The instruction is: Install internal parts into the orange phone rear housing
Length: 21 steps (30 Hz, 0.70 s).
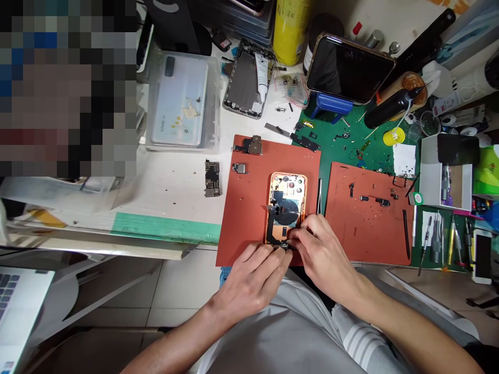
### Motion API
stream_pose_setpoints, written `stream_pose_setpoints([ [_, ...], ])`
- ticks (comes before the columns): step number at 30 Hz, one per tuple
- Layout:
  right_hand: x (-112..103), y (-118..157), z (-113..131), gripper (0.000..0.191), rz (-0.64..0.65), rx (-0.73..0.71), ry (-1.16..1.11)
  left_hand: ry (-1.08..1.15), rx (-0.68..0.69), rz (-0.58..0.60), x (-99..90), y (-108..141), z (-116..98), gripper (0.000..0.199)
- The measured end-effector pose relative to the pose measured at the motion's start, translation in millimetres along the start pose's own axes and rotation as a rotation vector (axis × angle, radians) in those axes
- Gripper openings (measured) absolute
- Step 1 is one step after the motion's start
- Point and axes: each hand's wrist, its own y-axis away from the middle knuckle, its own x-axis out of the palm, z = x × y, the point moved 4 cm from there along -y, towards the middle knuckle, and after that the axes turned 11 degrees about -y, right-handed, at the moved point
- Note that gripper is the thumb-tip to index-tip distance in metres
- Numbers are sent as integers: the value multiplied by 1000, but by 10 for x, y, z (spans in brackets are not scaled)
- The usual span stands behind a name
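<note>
An opened phone housing (290,183) with an orange rim lies on the red mat (249,202), its inside facing up. Dark ribbon parts and a round black pad show within it. My left hand (257,278) has its fingers curled at the housing's lower edge, gripping it there. Thumb and fingers of my right hand (325,254) are pinched together over the lower right corner; whatever lies between them is too small or hidden to name. On the same mat, a camera module (255,145) and a small metal part (239,168) sit above and to the left.
A logic board (212,178) lies on the white table. A second red mat (366,228) holds small parts, with screwdrivers (427,241) beyond it. Behind stand a phone on a blue stand (331,106), a yellow can (290,31) and a boxed phone (179,104). At upper left, an area is pixelated.
</note>
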Motion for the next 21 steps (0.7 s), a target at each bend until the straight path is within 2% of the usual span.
stream_pose_setpoints([
  [8,-4,-6,-10,24,-39,-16,-3,21,-39,-7,13,-31,-33,27],
  [21,-49,-55,26,27,27,53,-23,-13,-19,-46,26,21,-93,34],
])
